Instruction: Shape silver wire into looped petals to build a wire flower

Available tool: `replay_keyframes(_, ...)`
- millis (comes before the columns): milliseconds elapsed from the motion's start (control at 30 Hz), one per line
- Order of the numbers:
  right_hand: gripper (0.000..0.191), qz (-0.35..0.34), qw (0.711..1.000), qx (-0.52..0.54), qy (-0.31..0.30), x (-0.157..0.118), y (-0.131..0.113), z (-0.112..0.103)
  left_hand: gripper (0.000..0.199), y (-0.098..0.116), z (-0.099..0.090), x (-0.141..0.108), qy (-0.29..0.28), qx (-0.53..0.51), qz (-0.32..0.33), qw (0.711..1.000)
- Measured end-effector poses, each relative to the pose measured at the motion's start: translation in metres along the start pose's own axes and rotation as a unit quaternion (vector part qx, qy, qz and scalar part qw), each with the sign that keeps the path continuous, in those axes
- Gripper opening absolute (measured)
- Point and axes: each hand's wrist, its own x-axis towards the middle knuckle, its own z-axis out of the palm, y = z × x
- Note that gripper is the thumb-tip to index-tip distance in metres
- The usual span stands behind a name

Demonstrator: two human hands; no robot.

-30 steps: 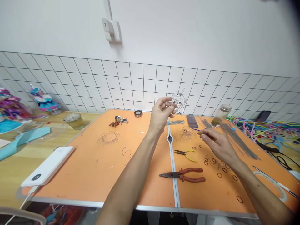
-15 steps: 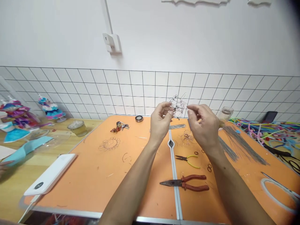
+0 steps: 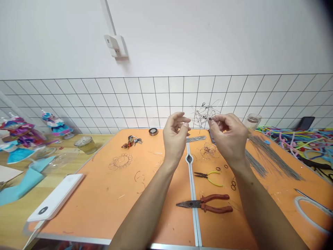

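A tangled openwork piece of thin silvery wire (image 3: pixel 204 114) is held up in front of the tiled wall, with loose ends sticking out. My right hand (image 3: pixel 230 139) pinches its right side between thumb and forefinger. Just left of the wire piece, my left hand (image 3: pixel 175 137) has loosely curled fingers, thumb and fingertips slightly apart, with nothing visible in them. Below the hands lie small yellow-handled pliers (image 3: pixel 206 175) and larger red-handled long-nose pliers (image 3: pixel 204 203). A looped copper-coloured wire ring (image 3: pixel 121 161) rests on the orange table (image 3: pixel 104 201).
Bundles of grey wire (image 3: pixel 277 158), a glass jar (image 3: pixel 253 121) and colourful pipe cleaners (image 3: pixel 288 139) are at the right. A tape roll (image 3: pixel 153 131), keys (image 3: pixel 132 141) and a white power bank (image 3: pixel 56 198) stand left. A second wire tangle (image 3: pixel 208 150) lies beneath my right hand.
The wire piece has shifted right with my right hand, and my left fingers have come away from it. A person's hand at the far left has gone out of view.
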Motion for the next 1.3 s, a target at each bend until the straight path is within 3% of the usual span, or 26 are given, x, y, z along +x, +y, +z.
replay_keyframes(100, 0.006, 0.100, 0.991, 0.083, -0.020, 0.004, 0.000, -0.003, 0.026, -0.001, -0.001, 0.002, 0.006, 0.011, -0.023, 1.000)
replay_keyframes(200, 0.012, 0.172, 0.969, 0.163, -0.065, 0.007, 0.004, -0.006, 0.023, -0.001, 0.000, 0.003, -0.024, -0.013, -0.063, 0.998)
replay_keyframes(300, 0.012, 0.187, 0.955, 0.208, -0.092, 0.008, 0.011, -0.009, 0.023, 0.003, 0.001, 0.004, -0.048, -0.049, -0.103, 0.992)
replay_keyframes(500, 0.019, 0.205, 0.931, 0.266, -0.147, 0.006, 0.028, -0.006, 0.033, 0.010, -0.001, 0.004, -0.043, -0.062, -0.126, 0.989)
replay_keyframes(833, 0.036, 0.244, 0.904, 0.306, -0.170, 0.006, 0.038, -0.003, 0.047, 0.010, -0.002, 0.005, -0.110, -0.136, -0.194, 0.965)
replay_keyframes(967, 0.038, 0.249, 0.912, 0.287, -0.157, 0.006, 0.039, -0.003, 0.046, 0.012, -0.002, 0.004, -0.130, -0.136, -0.213, 0.959)
replay_keyframes(1100, 0.036, 0.234, 0.926, 0.255, -0.152, 0.005, 0.040, -0.001, 0.056, 0.012, -0.001, 0.003, -0.116, -0.098, -0.223, 0.963)
replay_keyframes(1300, 0.025, 0.191, 0.951, 0.201, -0.135, 0.006, 0.034, 0.002, 0.039, 0.010, 0.000, 0.004, -0.094, -0.099, -0.253, 0.958)
